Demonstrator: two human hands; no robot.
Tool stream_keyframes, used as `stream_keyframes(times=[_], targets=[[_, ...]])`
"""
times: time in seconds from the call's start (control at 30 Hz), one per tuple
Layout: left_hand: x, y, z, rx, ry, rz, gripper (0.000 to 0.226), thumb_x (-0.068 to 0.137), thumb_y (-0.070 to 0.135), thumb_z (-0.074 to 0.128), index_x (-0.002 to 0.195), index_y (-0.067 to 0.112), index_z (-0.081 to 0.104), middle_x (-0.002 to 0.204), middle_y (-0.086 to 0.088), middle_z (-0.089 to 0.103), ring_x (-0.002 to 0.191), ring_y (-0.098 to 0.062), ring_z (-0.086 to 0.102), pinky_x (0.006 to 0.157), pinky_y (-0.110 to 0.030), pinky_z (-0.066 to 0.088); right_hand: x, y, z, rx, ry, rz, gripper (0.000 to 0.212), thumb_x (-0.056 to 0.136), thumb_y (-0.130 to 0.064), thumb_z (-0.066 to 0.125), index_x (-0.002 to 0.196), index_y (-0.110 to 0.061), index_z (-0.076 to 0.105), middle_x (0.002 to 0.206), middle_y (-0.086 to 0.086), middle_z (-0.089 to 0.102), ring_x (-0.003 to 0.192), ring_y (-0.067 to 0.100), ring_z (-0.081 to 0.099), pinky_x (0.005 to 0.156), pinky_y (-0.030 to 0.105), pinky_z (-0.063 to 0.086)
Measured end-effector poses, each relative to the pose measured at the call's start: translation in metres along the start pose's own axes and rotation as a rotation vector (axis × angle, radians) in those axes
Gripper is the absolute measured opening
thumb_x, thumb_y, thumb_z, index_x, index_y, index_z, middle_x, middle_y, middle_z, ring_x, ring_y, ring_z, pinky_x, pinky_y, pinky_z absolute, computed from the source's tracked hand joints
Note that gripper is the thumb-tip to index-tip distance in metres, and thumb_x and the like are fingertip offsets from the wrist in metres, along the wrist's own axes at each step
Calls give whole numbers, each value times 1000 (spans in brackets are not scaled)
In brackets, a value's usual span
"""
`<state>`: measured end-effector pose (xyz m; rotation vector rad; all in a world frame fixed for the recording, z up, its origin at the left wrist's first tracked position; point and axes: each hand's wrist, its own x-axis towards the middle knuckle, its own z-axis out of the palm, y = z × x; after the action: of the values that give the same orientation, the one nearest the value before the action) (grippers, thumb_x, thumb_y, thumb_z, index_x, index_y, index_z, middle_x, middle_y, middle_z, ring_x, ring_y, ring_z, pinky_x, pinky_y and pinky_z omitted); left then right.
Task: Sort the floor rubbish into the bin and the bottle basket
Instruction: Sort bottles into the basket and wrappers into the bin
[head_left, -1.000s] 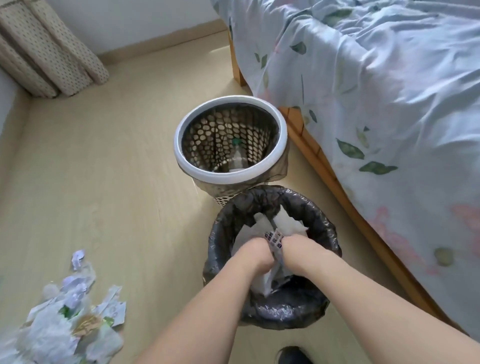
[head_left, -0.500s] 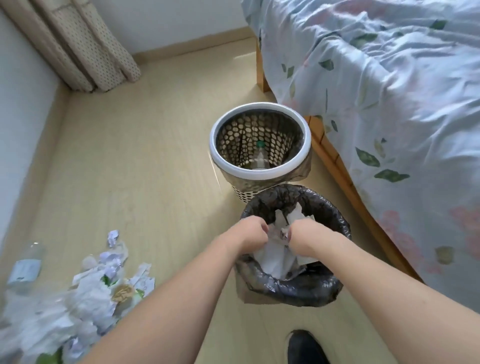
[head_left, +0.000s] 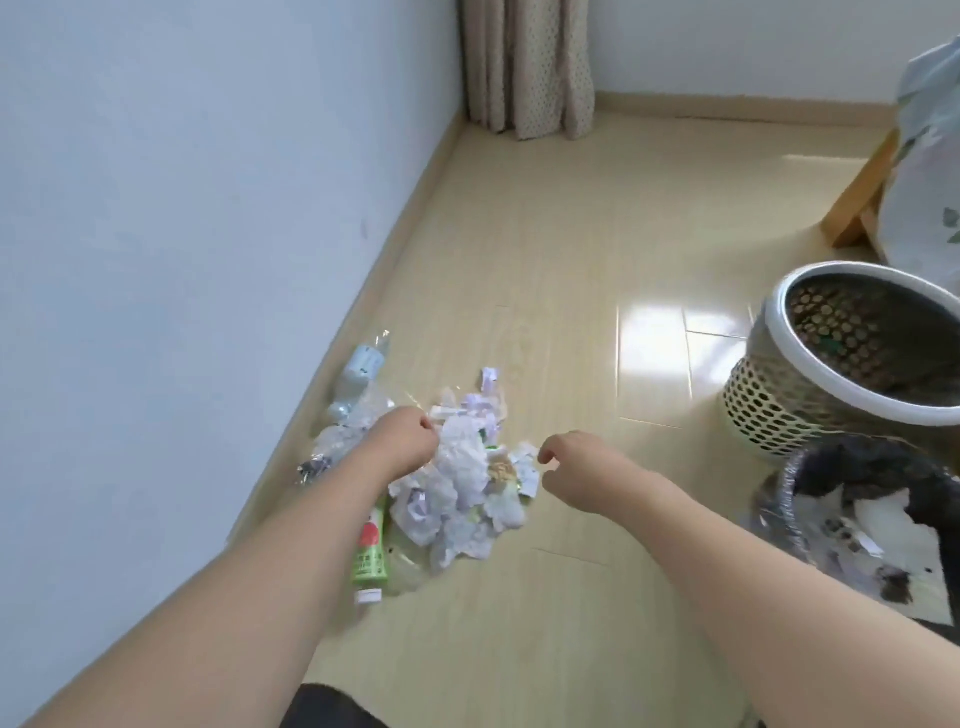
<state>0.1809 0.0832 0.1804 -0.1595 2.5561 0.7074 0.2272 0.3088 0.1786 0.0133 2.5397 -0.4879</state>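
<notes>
Rubbish pile (head_left: 462, 483): crumpled white and pale purple paper scraps lay heaped on the wooden floor (head_left: 545, 291) near the left wall, directly beneath and between my two hands.
Left hand (head_left: 402, 441): reached over the left side of the heap; my fingers were curled inward over the paper. Whether they pinched a scrap or held nothing, I could not tell, since the fingertips were hidden from the camera.
Right hand (head_left: 576, 465): hovered just right of the heap, fingers loosely bent and apart, holding nothing; it touched no scrap that I could see.
Green-label bottle (head_left: 371, 551): lay on its side at the near left edge of the heap, white cap toward me, partly under my left forearm.
Clear bottles (head_left: 358, 379): several lay against the skirting on the far left side of the heap, one with a pale blue label.
Bin (head_left: 878, 504): black-lined, stood at the right edge of the view, well apart from the heap, with white paper already inside.
Bottle basket (head_left: 852, 358): perforated, with a white rim, stood just beyond the bin; contents unclear.
Bed (head_left: 930, 171): wooden frame and leaf-print cover at far right.
Curtain (head_left: 530, 67): hung in the far corner.
</notes>
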Motion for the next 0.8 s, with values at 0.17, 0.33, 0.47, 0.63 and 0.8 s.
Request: stream_keyframes(times=[0.17,0.33,0.47,0.63,0.8], targets=[[1,-123,-11,98,-50,-211,27,94,17,43,101,0,62,106,-20,65,99,-35,63,78,-37,49,32,-72,60,-14,-122,-82,43,90,-19,49,133,-20,51,133,4,50,117,22,49,81,25,39],[7,-197,23,154,-168,-333,25,94,22,47,107,10,65,107,-9,67,99,-27,63,71,-28,47,56,-102,103,-35,-232,-70,46,91,-21,47,137,-21,47,136,2,48,116,21,52,80,25,41],[20,-213,60,88,-235,-409,47,89,58,47,95,15,66,86,-2,64,83,-24,62,72,-28,47,67,-107,127,-64,-283,-48,42,95,-23,43,137,-19,47,137,5,48,117,24,52,88,29,44],[49,-211,105,68,-279,-411,51,90,58,52,113,13,62,100,-4,64,98,-24,63,83,-31,48,81,-106,158,-70,-349,-23,39,90,-12,42,126,-12,57,130,7,54,114,26,54,89,33,48],[77,-213,126,76,-359,-424,58,97,52,46,125,2,56,123,-15,62,111,-32,61,86,-33,46,96,-103,200,-48,-465,-46,45,90,-10,44,133,-17,56,141,4,45,123,25,49,96,32,44]])
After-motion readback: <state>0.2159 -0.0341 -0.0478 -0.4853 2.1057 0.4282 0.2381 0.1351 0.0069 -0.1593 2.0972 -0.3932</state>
